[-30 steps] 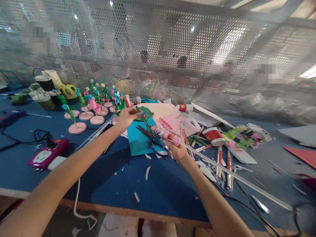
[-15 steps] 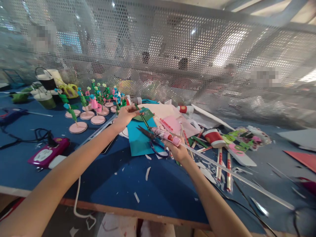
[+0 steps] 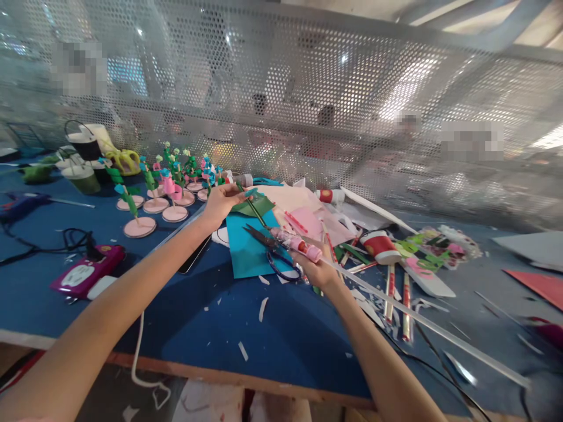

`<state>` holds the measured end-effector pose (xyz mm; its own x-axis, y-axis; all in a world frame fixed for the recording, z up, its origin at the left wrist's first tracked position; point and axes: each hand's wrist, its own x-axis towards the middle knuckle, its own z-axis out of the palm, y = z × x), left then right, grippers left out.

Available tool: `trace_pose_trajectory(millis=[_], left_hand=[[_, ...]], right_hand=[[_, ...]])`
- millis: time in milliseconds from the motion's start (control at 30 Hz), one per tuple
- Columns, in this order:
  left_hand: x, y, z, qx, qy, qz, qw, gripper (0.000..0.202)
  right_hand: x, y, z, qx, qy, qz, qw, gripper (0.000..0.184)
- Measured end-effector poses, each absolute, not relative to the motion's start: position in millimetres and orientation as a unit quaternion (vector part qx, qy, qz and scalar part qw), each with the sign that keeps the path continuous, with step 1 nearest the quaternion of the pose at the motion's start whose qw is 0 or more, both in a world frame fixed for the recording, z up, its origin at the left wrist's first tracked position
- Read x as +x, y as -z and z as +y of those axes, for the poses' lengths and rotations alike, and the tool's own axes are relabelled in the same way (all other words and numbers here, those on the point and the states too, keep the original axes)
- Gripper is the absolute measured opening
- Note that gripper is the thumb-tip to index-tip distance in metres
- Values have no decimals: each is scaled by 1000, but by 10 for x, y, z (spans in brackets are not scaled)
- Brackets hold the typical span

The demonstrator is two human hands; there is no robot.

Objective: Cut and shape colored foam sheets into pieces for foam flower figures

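My left hand (image 3: 222, 204) pinches a thin green stem (image 3: 256, 212), with a bit of turquoise at the fingertips. The stem slants down to the right toward the front end of a pink glue gun (image 3: 299, 243); I cannot tell whether they touch. My right hand (image 3: 317, 268) is wrapped round the glue gun, and a long clear glue stick (image 3: 413, 309) runs back from it to the right. Below the stem lie a green paper (image 3: 251, 205) and a turquoise sheet (image 3: 246, 256). Dark-handled scissors (image 3: 275, 264) rest open on the sheet, left of my right hand.
Several paper flowers on round pink bases (image 3: 139, 227) stand at the left. A purple power socket (image 3: 90, 271) sits before them. Right of centre are a red paper cup (image 3: 380, 247), wrapped sticks (image 3: 406, 308) and scraps. A perforated metal screen (image 3: 281, 88) stands behind the table.
My left hand has shifted slightly left, still pinching the stem. The green paper's near edge looks a little more spread to the left. My right hand with the glue gun has hardly moved.
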<state>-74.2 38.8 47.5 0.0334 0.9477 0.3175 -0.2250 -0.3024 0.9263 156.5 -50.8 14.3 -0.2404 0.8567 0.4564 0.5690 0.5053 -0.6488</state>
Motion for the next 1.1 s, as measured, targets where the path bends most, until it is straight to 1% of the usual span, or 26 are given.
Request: trace_pose_trajectory(millis=[133,200,267,333,400,467,567,667,767,867,933,1000,1067,1100], left_hand=[[-777,-493,417,515,-632,351,461,34],[-790,-506,417,512,-641,347,454,33],[-796,-513,414,514,-642,342,455,31],[-795,-510,410,513,-639,342,460,30],[-788,-499,405,507,-635,343,472,31],[-773,-486,396,501,-629,339,488,33],[-741,-473,373,501,-613,320,520,37],[-708,-476,351,500,-601,305,544,41],[-692,-487,341,499,-593,301,555,40],[-691,-501,337,506,-586,293,561,39],[-688,-502,332,515,-577,289,564,38],[-672,-492,322,521,-568,288,568,37],[-641,-468,304,522,-558,288,577,39],[-621,-454,290,524,-553,285,582,40]], right_hand=[[1662,-159,-485,-469,-75,-771,424,24],[1688,-190,-477,-528,5,-743,412,20],[1680,-252,-490,-648,74,-671,352,22],[1651,-330,-524,-759,112,-579,276,33],[1631,-395,-562,-820,120,-511,227,46],[1647,-426,-585,-854,115,-464,206,54],[1729,-406,-576,-891,69,-417,168,50],[1820,-346,-532,-902,27,-413,120,48],[1875,-300,-508,-905,9,-416,88,56],[1884,-321,-550,-903,26,-424,66,62],[1850,-369,-602,-881,59,-464,68,58],[1775,-414,-637,-839,76,-529,101,49],[1663,-419,-630,-770,52,-610,181,42],[1598,-403,-610,-722,14,-651,233,39]])
